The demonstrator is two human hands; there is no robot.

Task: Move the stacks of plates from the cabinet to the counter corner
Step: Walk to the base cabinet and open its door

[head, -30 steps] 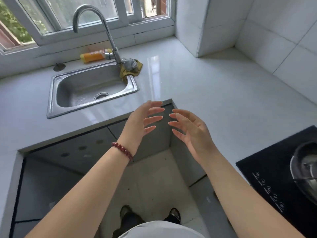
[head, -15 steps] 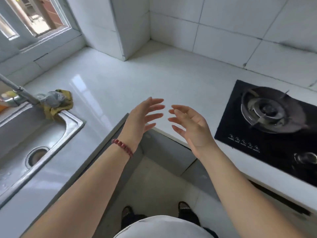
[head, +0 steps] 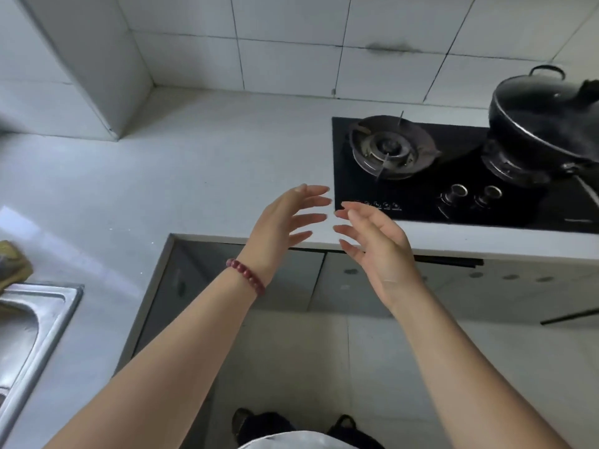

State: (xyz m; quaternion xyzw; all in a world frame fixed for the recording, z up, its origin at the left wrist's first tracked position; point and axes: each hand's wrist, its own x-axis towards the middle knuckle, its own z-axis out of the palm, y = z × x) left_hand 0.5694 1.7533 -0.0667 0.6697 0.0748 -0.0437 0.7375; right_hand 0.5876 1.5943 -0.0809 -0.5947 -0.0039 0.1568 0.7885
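Observation:
No plates are in view. My left hand [head: 285,218], with a red bead bracelet on its wrist, and my right hand [head: 372,241] are raised side by side over the front edge of the white counter [head: 194,176]. Both hold nothing, palms facing each other, fingers spread and fingertips a little apart. The counter corner [head: 181,105] lies beyond them by the tiled wall. Grey cabinet doors [head: 350,283] under the counter are closed below my hands.
A black gas hob [head: 453,176] sits in the counter to the right, with a black lidded pot [head: 547,115] on its far right burner. A steel sink [head: 35,322] and a yellow cloth [head: 13,264] are at the left edge. My feet stand on the tiled floor [head: 291,367].
The view has swung right, away from the sink and window toward the hob and pot. Both hands keep the same open, facing pose in front of me.

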